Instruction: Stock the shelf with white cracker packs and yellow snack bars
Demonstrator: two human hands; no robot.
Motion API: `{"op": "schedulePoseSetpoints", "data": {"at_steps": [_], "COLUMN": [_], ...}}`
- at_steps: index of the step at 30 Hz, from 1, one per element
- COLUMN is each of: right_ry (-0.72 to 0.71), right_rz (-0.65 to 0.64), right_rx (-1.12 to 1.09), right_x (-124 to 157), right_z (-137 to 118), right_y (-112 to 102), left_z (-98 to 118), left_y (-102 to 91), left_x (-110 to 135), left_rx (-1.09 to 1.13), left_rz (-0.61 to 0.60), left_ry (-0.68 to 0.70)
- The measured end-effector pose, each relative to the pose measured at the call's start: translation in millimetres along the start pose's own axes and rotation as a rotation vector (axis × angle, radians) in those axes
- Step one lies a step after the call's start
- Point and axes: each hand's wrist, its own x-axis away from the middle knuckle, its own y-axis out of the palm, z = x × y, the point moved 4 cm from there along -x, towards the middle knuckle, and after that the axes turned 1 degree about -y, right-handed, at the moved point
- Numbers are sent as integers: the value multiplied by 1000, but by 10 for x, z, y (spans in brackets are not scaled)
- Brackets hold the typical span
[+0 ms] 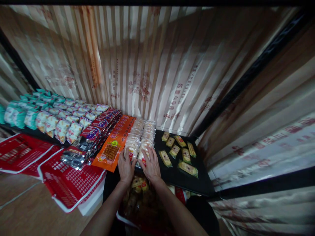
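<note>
Two rows of clear-wrapped white rice crackers (134,137) run back across the black shelf. My left hand (126,166) is around the front of the left row, its fingers along one side and its thumb on the other. At the front of the right row, my right hand (151,165) holds the nearest packet, with the thumb on its inner side and the fingers over its top and outer side. Below my forearms is a container with more yellow-wrapped snacks (140,183), dim and partly hidden.
Left of the crackers are orange snack bags (113,141), dark purple packets (92,132), white packets (61,127) and teal packets (18,116). Several yellow wrapped snacks (174,150) lie on the black shelf (172,177). Red baskets (71,177) stand lower left; printed sheeting (157,82) hangs behind.
</note>
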Motion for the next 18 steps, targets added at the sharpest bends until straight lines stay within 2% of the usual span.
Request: {"op": "schedulePoseSetpoints", "data": {"at_steps": [18], "right_ry": [17], "right_rz": [-19], "right_rx": [13], "right_x": [9], "right_z": [-8], "right_y": [6], "left_z": [-17], "left_y": [77], "left_x": [28], "left_rx": [-45], "left_rz": [23], "left_ry": [44]}}
